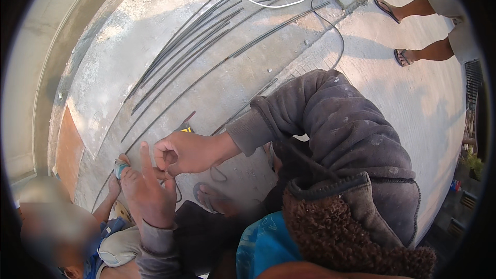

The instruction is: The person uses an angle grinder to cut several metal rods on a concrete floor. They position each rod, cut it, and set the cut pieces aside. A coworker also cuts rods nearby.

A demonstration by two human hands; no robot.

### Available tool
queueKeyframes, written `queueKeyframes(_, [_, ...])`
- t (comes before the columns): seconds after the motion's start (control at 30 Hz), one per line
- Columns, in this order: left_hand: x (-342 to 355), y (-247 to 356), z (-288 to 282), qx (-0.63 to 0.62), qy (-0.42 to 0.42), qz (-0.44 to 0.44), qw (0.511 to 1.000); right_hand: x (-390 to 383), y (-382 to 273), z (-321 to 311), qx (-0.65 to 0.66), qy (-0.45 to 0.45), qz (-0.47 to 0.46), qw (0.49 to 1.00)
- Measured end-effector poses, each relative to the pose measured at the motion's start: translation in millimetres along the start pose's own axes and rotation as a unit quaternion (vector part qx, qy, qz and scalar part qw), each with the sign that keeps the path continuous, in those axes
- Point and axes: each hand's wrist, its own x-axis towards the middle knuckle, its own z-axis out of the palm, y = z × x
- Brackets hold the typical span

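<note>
the right hand (192, 152) is curled narrow against the half-open left hand (150, 196), one finger of which points up; i cannot tell whether either holds anything. both are just on the near side of the dark rods (187, 56), with a co-worker's hand (114, 186) close by, likely to be knocked should a rod swing. the rods lie loose and could roll if stepped on; beside their far right end, the black cable (343, 46) could snag a sandalled foot (404, 57).
</note>
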Motion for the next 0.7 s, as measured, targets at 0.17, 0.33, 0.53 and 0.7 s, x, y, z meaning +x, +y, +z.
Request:
queueKeyframes(0.17, [4.1, 8.1, -8.6, -0.002, -0.011, -0.015, 1.000, -1.4, -7.0, -1.2, -0.061, 0.016, 0.010, 0.998])
queueKeyframes(0.33, [6.8, 8.5, -4.6, 0.008, 0.023, 0.022, 0.999, -3.4, -6.8, -2.2, -0.060, 0.027, 0.020, 0.998])
queueKeyframes(0.53, [5.7, 7.0, -3.9, 0.012, 0.015, 0.016, 1.000, -0.6, -0.9, -1.1, -0.081, 0.030, -0.004, 0.996])
queueKeyframes(0.7, [5.6, 5.1, -2.6, 0.002, 0.007, 0.022, 1.000, -0.3, 2.4, -1.9, -0.044, 0.021, 0.011, 0.999])
